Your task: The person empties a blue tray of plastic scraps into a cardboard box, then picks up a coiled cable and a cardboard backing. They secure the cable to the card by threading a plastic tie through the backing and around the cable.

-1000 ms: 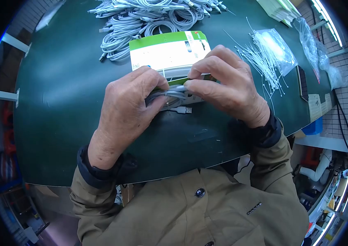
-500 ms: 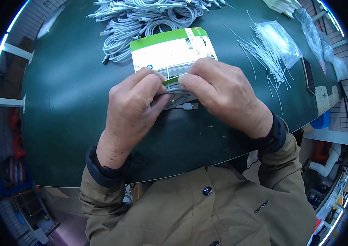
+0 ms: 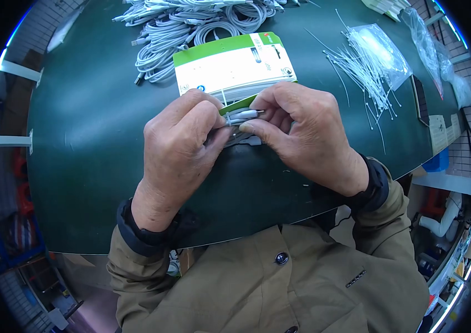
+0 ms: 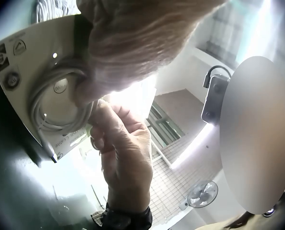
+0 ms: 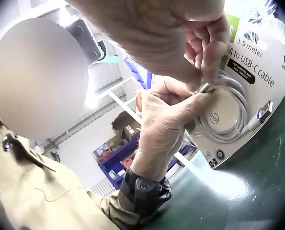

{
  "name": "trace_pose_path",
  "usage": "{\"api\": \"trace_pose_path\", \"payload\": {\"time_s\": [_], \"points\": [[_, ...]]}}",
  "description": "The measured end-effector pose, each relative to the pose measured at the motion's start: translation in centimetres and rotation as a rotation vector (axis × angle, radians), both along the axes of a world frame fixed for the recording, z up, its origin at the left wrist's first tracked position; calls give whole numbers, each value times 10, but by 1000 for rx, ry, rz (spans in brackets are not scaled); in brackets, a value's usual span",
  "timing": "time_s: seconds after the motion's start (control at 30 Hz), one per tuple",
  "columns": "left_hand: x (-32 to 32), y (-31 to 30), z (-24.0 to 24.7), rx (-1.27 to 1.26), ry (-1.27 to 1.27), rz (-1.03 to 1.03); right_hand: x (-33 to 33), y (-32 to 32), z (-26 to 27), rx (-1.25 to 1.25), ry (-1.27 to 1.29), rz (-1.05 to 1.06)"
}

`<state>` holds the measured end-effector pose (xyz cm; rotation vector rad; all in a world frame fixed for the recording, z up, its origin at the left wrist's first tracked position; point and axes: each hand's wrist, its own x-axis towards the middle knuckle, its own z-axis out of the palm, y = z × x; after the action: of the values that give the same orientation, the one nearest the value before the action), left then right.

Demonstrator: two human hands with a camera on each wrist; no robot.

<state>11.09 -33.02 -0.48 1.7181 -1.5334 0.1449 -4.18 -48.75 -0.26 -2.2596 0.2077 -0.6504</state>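
Between both hands is a coiled light-grey USB cable, lying against a printed white card with a green edge. My left hand grips the coil from the left, thumb below and fingers above. From the right, my right hand pinches at the coil with thumb and forefinger, by a slim connector with a metal tip. The USB-A plug hangs free past the card's edge in the right wrist view. In the left wrist view, the hands partly cover the coil.
Just beyond the hands lies a stack of green-and-white cards. Behind it is a heap of coiled grey cables. White cable ties spread on the right beside a clear plastic bag. A dark flat object lies near the table's right edge.
The right thumb and forefinger, close together half a second ago, are now spread around the slim connector, which has come into view. The left hand keeps its grip. The USB-A plug is now mostly hidden in the head view.
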Motion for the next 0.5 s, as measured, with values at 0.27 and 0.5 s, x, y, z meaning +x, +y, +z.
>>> {"api": "trace_pose_path", "payload": {"time_s": [0.27, 0.5], "points": [[-1, 2, 1, 46, 21, 22, 3, 0, -4, -262, -100, 80], [0, 1, 0, 30, 49, 30, 13, -2, -6, -689, -301, 62]]}}
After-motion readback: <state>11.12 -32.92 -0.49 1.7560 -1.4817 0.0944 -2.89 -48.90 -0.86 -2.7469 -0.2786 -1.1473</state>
